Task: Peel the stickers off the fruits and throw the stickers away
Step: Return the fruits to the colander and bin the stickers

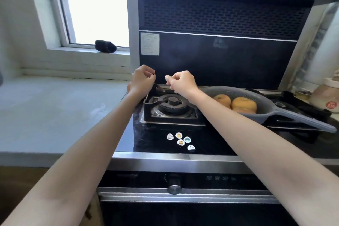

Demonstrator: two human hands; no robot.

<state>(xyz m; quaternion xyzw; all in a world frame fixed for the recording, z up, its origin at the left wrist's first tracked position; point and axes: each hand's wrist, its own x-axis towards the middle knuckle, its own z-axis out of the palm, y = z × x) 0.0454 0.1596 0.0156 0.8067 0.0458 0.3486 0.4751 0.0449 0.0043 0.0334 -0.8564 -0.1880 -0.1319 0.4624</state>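
Observation:
Several small round stickers (180,141) lie in a cluster on the black glass stove top, near its front edge. Orange-yellow fruits (243,104) sit in a grey colander (271,105) over the right burner; no sticker shows on their visible sides. Both my hands are raised over the left burner (172,105), close together. My left hand (143,79) has its fingers curled in, and I see nothing held in it. My right hand (180,80) is curled too, its fingertips pointing left, with nothing visible in it.
The colander's long handle (308,122) juts toward the front right. A grey counter (55,112) runs to the left under a window. A black range hood panel (220,60) stands behind the burners. A white jar (328,101) stands at the far right. A knob (174,187) sticks out below.

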